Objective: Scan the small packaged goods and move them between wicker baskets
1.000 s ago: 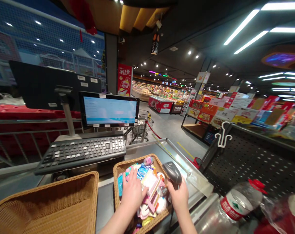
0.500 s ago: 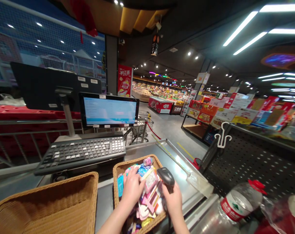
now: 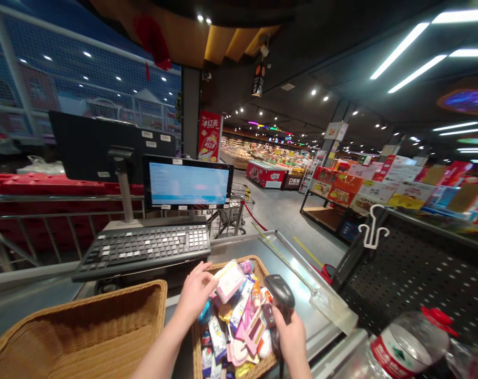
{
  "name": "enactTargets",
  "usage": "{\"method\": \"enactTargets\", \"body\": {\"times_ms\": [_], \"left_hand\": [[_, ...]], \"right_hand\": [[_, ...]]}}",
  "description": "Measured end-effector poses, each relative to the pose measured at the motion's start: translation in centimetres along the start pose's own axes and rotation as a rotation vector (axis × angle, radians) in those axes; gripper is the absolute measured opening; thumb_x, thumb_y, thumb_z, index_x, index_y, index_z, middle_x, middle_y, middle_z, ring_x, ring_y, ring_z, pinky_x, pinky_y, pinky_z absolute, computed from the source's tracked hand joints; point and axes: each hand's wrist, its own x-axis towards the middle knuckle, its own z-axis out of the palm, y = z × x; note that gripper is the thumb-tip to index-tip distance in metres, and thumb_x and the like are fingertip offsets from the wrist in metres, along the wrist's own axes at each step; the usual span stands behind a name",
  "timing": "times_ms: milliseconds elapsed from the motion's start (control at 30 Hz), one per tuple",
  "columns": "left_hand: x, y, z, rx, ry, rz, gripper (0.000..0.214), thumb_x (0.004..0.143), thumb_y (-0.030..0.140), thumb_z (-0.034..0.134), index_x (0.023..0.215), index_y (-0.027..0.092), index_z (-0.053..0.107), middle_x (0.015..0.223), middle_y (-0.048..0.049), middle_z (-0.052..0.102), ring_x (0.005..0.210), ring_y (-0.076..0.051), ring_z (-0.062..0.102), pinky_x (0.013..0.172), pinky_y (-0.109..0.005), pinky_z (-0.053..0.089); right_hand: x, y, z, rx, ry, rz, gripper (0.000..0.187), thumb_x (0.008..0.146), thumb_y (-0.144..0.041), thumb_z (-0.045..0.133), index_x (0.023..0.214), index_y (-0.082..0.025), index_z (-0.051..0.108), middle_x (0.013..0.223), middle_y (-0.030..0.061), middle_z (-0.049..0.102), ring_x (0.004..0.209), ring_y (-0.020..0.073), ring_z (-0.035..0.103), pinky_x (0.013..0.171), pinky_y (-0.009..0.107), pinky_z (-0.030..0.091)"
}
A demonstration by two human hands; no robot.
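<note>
White-and-pink box (image 3: 227, 280) sits tilted over the far left part of a woven basket (image 3: 196, 351) heaped with small bright packages; whether it touches the heap beneath is hard to tell. The left hand (image 3: 194, 292) pinches this box at its left edge, between thumb and fingertips. Because that hold seems to take only one side, the box could pivot or slip and drop among the loose packets (image 3: 217, 337), or tip a small pink-purple tub (image 3: 247, 266) lying beside it, near the far rim.

At the basket's right side, the right hand (image 3: 293, 334) is wrapped around the handle of a black scanner (image 3: 280, 290). A careless swing might knock packages near the rim, and the dark cord (image 3: 281, 363) below could snag on the wicker.

Around them lies a metal counter (image 3: 290, 266). To the left stands a second woven basket (image 3: 162, 295), with a keyboard (image 3: 148, 246) and lit monitor (image 3: 189, 184) beyond. Rightward, a clear bottle with a red cap (image 3: 410, 342) appears exposed to a bump from the right arm.
</note>
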Motion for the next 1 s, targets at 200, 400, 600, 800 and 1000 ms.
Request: {"method": "enactTargets", "body": {"times_ms": [200,400,600,800,1000], "left_hand": [[0.1,0.0,-1.6,-0.006,-0.018,0.026,0.031,0.08,0.043,0.052,0.063,0.022,0.066,0.133,-0.0086,0.062,0.137,-0.031,0.042,0.111,-0.051,0.035],[0.0,-0.3,-3.4,-0.002,-0.009,0.046,0.032,0.08,0.045,0.051,0.063,0.021,0.065,0.134,-0.0097,0.061,0.137,-0.032,0.041,0.112,-0.05,0.034],[-0.4,-0.6,-5.2,0.009,0.032,0.094,0.032,0.082,0.045,0.05,0.066,0.022,0.066,0.135,-0.0076,0.06,0.138,-0.032,0.04,0.112,-0.05,0.034],[-1.1,-1.5,-7.1,0.016,0.074,0.128,0.035,0.084,0.049,0.049,0.069,0.022,0.065,0.137,-0.0066,0.058,0.14,-0.034,0.036,0.112,-0.056,0.031],[-1.6,-2.5,-10.1,0.059,0.11,0.123,0.037,0.084,0.052,0.048,0.069,0.023,0.064,0.137,-0.0066,0.059,0.139,-0.033,0.036,0.113,-0.056,0.031]], "right_hand": [[-0.9,-2.2,-1.0,0.27,-0.035,0.034,0.049,0.075,-0.054,0.066,0.102,-0.013,0.072,0.102,0.0133,0.076,0.1,0.03,0.07,0.089,0.039,0.056],[-2.1,-3.6,-1.1,0.44,-0.035,0.109,0.049,0.07,-0.052,0.074,0.099,-0.013,0.073,0.1,0.0125,0.076,0.103,0.0307,0.068,0.093,0.04,0.054],[-3.2,-4.1,-0.6,0.371,0.061,0.069,0.043,0.067,-0.051,0.074,0.085,-0.012,0.074,0.087,0.0123,0.077,0.087,0.0293,0.071,0.079,0.036,0.057],[-5.0,-5.6,0.0,0.303,0.16,-0.011,0.037,0.064,-0.044,0.074,0.081,-0.011,0.072,0.077,0.0128,0.075,0.075,0.0285,0.07,0.07,0.035,0.056],[-6.6,-7.1,1.7,0.19,0.088,-0.115,0.03,0.068,-0.042,0.067,0.079,-0.014,0.07,0.074,0.0102,0.074,0.07,0.0265,0.069,0.066,0.033,0.055]]}}
